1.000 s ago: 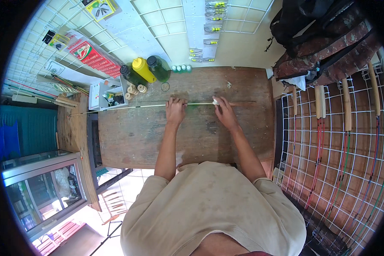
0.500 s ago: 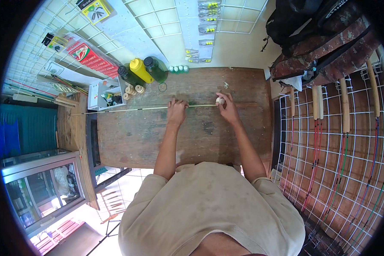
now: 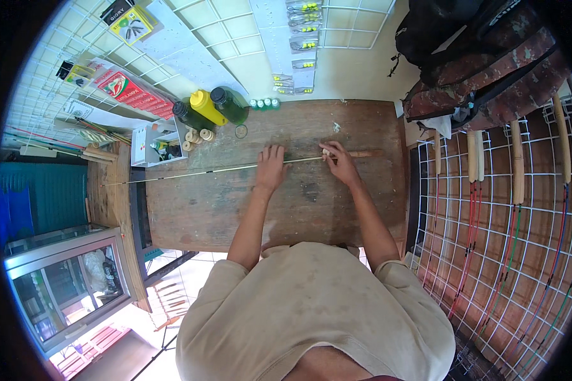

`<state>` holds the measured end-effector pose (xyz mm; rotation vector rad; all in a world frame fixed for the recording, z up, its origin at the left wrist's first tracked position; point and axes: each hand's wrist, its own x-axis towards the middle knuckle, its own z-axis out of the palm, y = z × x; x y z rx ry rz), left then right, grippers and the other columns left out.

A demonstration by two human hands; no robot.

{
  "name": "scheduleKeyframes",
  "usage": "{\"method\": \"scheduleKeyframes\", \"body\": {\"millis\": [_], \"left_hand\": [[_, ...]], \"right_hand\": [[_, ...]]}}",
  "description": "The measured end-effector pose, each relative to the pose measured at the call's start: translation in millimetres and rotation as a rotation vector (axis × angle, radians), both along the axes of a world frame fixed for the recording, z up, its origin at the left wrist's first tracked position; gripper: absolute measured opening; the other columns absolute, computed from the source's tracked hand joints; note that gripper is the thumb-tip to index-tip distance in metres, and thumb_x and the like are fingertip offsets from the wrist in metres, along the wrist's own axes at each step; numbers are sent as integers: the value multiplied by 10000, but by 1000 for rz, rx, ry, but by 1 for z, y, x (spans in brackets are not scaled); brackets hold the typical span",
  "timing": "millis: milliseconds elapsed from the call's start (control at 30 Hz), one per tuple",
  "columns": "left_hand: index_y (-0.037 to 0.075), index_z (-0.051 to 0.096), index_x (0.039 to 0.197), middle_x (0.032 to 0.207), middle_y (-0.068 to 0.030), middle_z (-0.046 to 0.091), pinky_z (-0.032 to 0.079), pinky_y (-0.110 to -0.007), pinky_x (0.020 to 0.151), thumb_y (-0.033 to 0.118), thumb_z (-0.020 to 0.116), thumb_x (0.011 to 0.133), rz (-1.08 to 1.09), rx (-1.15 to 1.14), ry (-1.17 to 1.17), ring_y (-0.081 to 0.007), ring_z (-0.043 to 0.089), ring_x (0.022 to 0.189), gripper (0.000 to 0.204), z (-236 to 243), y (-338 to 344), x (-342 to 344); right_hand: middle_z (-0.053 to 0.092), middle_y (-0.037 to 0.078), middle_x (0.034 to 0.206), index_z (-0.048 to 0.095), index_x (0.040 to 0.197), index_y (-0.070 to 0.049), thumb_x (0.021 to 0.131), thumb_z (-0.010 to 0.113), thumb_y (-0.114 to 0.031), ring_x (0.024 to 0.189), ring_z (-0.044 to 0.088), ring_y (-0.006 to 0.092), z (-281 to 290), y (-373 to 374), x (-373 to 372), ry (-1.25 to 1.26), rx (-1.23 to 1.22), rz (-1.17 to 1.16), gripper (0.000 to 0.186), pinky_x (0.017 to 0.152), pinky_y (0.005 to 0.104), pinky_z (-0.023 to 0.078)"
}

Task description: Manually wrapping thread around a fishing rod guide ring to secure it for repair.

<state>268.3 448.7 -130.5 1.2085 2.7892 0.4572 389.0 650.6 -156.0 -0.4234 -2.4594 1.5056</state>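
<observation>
My left hand (image 3: 270, 166) lies over a long, thin, pale rod (image 3: 216, 170) on the wooden table (image 3: 203, 213), fingers extended across it. My right hand (image 3: 342, 165) is closed around a small white piece (image 3: 326, 153) on the rod, near the rod's wooden right-hand end (image 3: 365, 153). The rod's thin tip reaches left past the table onto a plank ledge. Behind my hands, wooden spools (image 3: 206, 134) and a clear ring (image 3: 241, 132) sit beside several bottles (image 3: 208, 106).
A white box (image 3: 147, 145) stands at the back left. Several small vials (image 3: 265, 104) line the back edge. A glass cabinet (image 3: 76, 282) is at lower left. Rods with wooden handles (image 3: 517, 162) hang on a right-side grid, below camouflage bags (image 3: 476, 89). Wall grids carry packets (image 3: 131, 24).
My left hand has shifted right, its fingers straighter. The rod has turned slightly, its left part now nearer to me. My right hand has shifted slightly right, still at the white piece.
</observation>
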Motion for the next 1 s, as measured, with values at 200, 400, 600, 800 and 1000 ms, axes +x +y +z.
{"method": "scheduleKeyframes", "body": {"millis": [200, 400, 600, 800, 1000], "left_hand": [[97, 590, 1025, 1002, -68, 531, 393, -394, 862, 246, 687, 743, -287, 81, 124, -265, 472, 1062, 334, 1, 35, 15], [112, 645, 864, 898, -39, 538, 390, -367, 792, 190, 649, 755, -309, 153, 298, -221, 487, 969, 134, -14, 46, 18], [113, 673, 834, 845, -13, 559, 379, -368, 777, 174, 638, 764, -336, 290, 242, -209, 509, 921, 99, 3, 37, 11], [115, 681, 853, 857, -16, 568, 377, -374, 784, 165, 647, 757, -291, 295, 216, -210, 517, 931, 113, 15, 21, 8], [115, 671, 846, 856, -18, 565, 401, -370, 757, 125, 636, 751, -218, 323, 183, -220, 529, 916, 102, 17, 6, 7]], "right_hand": [[551, 93, 1171, 587, 1239, -123, 828, 682, -68, 1008, 591, 205, 11, -2, -1, -19, 40, -50, 425, 754, 288, 516], [583, 62, 1056, 610, 1197, -81, 781, 740, -77, 895, 610, 131, 1, 10, 1, 64, -131, -101, 435, 745, 258, 505], [602, 88, 1006, 658, 1117, -120, 796, 727, -111, 921, 615, 175, 16, 11, 0, 53, -228, -107, 328, 764, 295, 527], [636, 102, 917, 665, 1049, -79, 843, 672, -176, 881, 603, 190, 26, 6, -9, -25, -7, 25, 228, 784, 296, 485], [585, 34, 897, 638, 987, -53, 899, 610, -121, 812, 551, 108, 47, -1, -17, -83, -198, 119, 115, 708, 268, 450]]}}
